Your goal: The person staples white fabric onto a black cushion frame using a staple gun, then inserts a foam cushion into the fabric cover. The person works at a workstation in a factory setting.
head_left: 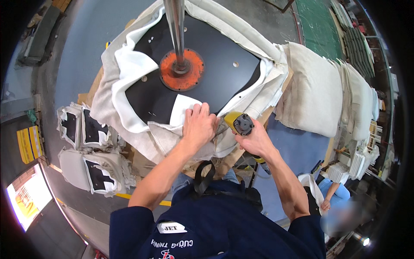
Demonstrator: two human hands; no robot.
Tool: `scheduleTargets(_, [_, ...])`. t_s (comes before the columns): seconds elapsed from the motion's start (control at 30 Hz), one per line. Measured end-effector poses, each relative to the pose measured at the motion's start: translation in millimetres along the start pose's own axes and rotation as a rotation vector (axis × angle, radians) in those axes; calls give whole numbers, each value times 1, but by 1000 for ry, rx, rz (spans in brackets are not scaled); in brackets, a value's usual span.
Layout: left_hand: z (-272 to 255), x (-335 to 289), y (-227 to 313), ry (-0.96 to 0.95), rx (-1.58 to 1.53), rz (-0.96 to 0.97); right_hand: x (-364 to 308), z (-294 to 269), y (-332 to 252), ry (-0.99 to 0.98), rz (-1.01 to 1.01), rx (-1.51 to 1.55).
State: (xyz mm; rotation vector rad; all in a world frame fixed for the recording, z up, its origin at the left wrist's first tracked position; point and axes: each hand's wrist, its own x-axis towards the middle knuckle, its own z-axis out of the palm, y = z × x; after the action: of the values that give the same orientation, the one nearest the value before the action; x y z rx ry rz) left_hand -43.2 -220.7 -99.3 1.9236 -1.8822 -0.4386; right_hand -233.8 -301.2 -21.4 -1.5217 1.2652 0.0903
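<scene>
A seat cushion lies bottom up in front of me, its black board (pixel 211 47) showing inside folds of beige fabric (pixel 108 103) and white padding (pixel 133 64). At the near edge my left hand (pixel 200 125) is closed on the fabric edge, fingers curled over onto the board beside a white flap (pixel 182 108). My right hand (pixel 255 140) grips a yellow and black staple gun (pixel 239 122), whose nose is close to the fabric edge, just right of my left hand. Whether the nose touches the fabric is hidden. An orange round press plate (pixel 182 69) sits on the board.
A steel post (pixel 174 26) rises from the plate. Covered cushions (pixel 308 90) are stacked on the right; several more cushions (pixel 86 168) lie at the left. The wooden work top (pixel 282 93) shows beneath the cushion. At lower right, another person's hand (pixel 326 204) rests near a cushion.
</scene>
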Motion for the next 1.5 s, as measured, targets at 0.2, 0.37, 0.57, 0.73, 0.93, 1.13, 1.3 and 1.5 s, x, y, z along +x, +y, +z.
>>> scheduleTargets(0.2, [0,7,2,0,77,28,9,-1,-6,49,8,-5])
scheduleTargets(0.37, [-13,20,15,-93,140,-46,-19,-24,8,45,132,337])
scheduleTargets(0.57, [21,105,44,111,117,83,-20,-64,34,176,121,458])
scheduleTargets(0.73, [56,120,21,98,116,287,12,-79,20,185,77,390])
scheduleTargets(0.93, [62,118,20,210,48,170,47,-92,-5,76,135,138])
scheduleTargets(1.13, [69,117,19,280,78,56,57,-92,-23,31,144,21])
scheduleTargets(1.3, [67,117,18,306,50,5,61,-91,-24,38,113,-20])
scheduleTargets(1.5, [61,113,17,290,-15,12,65,-91,-32,37,119,-85])
